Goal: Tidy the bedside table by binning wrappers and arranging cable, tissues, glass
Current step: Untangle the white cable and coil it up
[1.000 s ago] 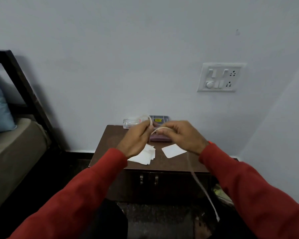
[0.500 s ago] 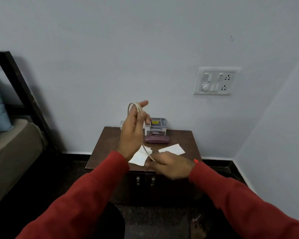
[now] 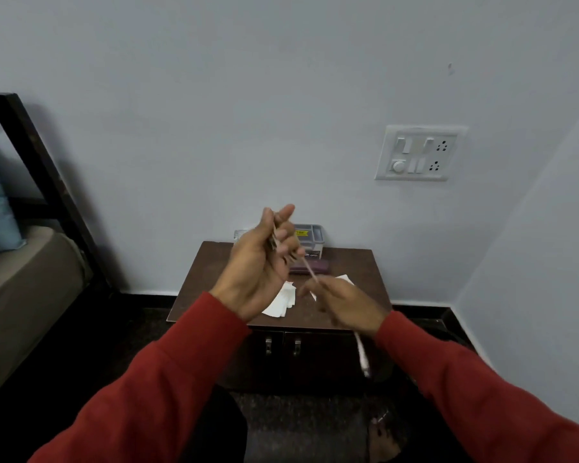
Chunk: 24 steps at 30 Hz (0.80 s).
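My left hand [image 3: 259, 267] is raised above the brown bedside table [image 3: 355, 272] with loops of a white cable [image 3: 310, 272] wound around its fingers. A taut stretch of cable runs down to my right hand [image 3: 340, 304], which pinches it; the loose end hangs below that hand in front of the cabinet doors. White tissues [image 3: 281, 300] lie on the tabletop under my hands, one sheet partly hidden behind the right hand. A clear glass [image 3: 239, 234] lies at the back left of the table, mostly covered by my left hand.
A grey plastic box [image 3: 310, 240] and a purple case [image 3: 315, 266] sit at the table's back by the wall. A bed with a dark frame [image 3: 44, 182] stands left. A switchboard [image 3: 418, 153] is on the wall. A bare foot [image 3: 383, 439] rests on the floor.
My right hand has come up from the table's front edge towards the left hand, and the hanging cable end is shorter. The left hand stays raised with the loops on it.
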Each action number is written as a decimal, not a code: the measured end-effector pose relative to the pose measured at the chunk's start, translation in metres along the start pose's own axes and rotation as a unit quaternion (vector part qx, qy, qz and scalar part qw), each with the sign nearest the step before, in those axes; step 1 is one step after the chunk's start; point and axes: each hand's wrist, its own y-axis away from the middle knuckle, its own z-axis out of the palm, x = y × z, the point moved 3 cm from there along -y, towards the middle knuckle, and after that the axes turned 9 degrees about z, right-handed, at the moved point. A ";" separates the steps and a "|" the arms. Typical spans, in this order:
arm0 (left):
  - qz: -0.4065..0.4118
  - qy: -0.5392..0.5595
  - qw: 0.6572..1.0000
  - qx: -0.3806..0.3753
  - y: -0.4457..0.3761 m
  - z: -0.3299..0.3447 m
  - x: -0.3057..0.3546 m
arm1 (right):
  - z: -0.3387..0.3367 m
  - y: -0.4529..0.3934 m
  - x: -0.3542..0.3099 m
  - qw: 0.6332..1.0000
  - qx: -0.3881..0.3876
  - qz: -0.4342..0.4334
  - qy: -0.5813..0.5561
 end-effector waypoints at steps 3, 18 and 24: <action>0.185 -0.368 0.911 -0.016 -0.004 -0.008 -0.002 | 0.029 0.014 -0.011 0.993 -0.108 0.007 0.036; -0.059 -0.276 0.959 -0.007 0.016 -0.039 -0.052 | -0.019 -0.019 -0.007 0.994 0.036 -0.087 -0.061; -0.011 -0.209 0.960 0.185 -0.014 -0.066 -0.064 | 0.020 -0.049 0.008 0.990 0.048 -0.084 -0.100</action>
